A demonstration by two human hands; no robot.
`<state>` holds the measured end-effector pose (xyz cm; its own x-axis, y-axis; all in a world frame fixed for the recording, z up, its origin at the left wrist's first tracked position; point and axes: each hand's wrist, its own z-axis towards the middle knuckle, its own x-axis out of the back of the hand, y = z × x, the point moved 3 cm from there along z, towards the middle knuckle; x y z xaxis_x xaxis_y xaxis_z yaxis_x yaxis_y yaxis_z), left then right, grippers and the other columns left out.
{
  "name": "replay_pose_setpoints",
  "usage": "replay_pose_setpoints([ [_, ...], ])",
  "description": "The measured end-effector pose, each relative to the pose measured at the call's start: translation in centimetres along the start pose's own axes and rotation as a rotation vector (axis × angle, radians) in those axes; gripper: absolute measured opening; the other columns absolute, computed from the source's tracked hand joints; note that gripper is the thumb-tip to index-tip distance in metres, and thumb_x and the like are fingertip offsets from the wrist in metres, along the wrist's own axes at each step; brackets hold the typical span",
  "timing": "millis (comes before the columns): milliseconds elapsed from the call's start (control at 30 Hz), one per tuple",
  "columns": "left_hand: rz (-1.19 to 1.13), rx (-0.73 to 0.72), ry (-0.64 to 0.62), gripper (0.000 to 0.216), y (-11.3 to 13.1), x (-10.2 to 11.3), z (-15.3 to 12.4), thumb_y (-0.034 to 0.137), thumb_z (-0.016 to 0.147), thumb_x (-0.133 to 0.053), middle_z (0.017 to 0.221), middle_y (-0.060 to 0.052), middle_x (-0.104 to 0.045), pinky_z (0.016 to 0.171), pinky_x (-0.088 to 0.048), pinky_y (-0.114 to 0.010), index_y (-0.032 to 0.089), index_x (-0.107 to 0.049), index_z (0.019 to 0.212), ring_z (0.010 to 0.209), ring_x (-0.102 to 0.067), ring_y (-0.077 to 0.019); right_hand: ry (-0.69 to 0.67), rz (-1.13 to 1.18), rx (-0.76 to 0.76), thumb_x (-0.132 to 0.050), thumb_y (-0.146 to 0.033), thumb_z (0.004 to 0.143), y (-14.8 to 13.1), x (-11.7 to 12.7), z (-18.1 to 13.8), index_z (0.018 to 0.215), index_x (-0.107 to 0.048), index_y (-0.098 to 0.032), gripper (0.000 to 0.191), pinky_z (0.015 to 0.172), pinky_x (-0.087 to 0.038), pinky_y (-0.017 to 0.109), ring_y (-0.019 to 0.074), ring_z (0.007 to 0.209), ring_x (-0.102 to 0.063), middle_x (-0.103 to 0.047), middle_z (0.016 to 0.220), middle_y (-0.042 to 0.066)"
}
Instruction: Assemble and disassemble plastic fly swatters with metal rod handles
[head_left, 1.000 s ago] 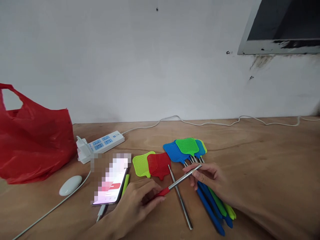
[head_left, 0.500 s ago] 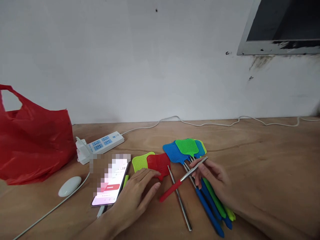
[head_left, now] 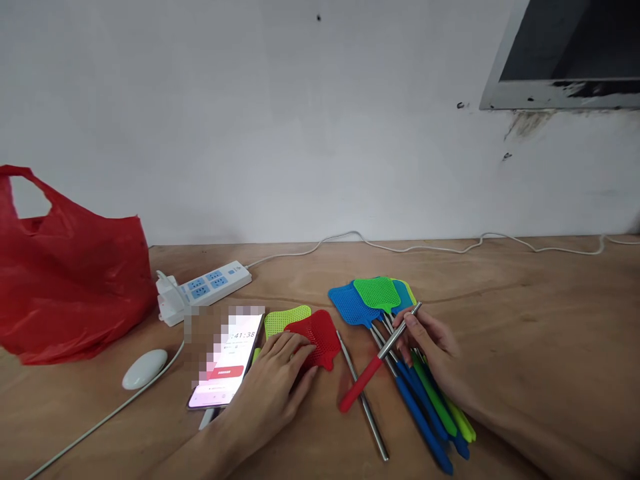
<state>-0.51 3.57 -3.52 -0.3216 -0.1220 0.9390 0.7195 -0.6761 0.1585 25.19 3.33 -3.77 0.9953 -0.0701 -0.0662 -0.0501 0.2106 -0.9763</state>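
Note:
My right hand (head_left: pixel 430 337) pinches a silver metal rod with a red grip (head_left: pixel 360 385), holding it slanted above the wood. Below my left hand (head_left: pixel 273 380) lies a red perforated fly swatter head (head_left: pixel 320 333); my fingers rest over its left part, with the thumb apart. A lime fly swatter head (head_left: pixel 287 320) is partly under the red one. Between my hands lies a bare metal rod (head_left: pixel 365 407). Beside and below my right hand is a bundle of fly swatters, with a green head (head_left: pixel 377 293), a blue head (head_left: pixel 347 303) and blue handles (head_left: pixel 423 423).
A lit phone (head_left: pixel 227 363) is left of my left hand. Farther left are a white power strip (head_left: pixel 225 283), a smooth white oval object (head_left: pixel 145 369) and a red plastic bag (head_left: pixel 75 287). A thin white cable (head_left: pixel 415 249) runs along the wall.
The red-gripped rod has turned steeper, its red end shifting right. The red swatter head has turned slightly, and my left hand's fingers now reach onto it.

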Motion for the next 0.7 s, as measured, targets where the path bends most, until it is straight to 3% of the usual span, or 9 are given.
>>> replay_pose_setpoints([
  [233, 0.089, 0.029, 0.001, 0.051, -1.5, -1.4, -0.5, 0.040, 0.100, -0.048, 0.145, -0.018, -0.053, 0.104, -0.046, -0.057, 0.012, -0.048, 0.143, 0.131, -0.050, -0.0366, 0.001, -0.023, 0.023, -0.061, -0.060, 0.089, 0.3, 0.2, 0.0, 0.080, -0.064, -0.024, 0.037, 0.044, -0.039, 0.027, 0.0143, 0.046, -0.049, -0.051, 0.052, -0.004],
  [433, 0.091, 0.046, 0.019, 0.042, -1.5, -1.2, -0.4, 0.043, 0.098, -0.053, 0.131, -0.013, -0.062, 0.108, -0.040, -0.061, 0.017, -0.058, 0.130, 0.122, -0.056, -0.0340, -0.039, -0.029, 0.013, -0.058, -0.059, 0.091, 0.3, 0.0, -0.1, 0.081, -0.064, -0.024, 0.036, 0.044, -0.041, 0.027, 0.0155, 0.048, -0.050, -0.055, 0.054, -0.002],
  [700, 0.078, 0.085, 0.045, 0.048, -2.2, -1.8, -0.7, 0.053, 0.096, -0.053, 0.138, -0.019, -0.056, 0.103, -0.043, -0.059, 0.016, -0.056, 0.127, 0.126, -0.052, -0.0386, -0.043, 0.017, -0.017, -0.062, -0.060, 0.087, 0.1, -0.5, -0.1, 0.080, -0.061, -0.022, 0.039, 0.039, -0.043, 0.025, 0.0127, 0.044, -0.054, -0.067, 0.068, 0.002],
])
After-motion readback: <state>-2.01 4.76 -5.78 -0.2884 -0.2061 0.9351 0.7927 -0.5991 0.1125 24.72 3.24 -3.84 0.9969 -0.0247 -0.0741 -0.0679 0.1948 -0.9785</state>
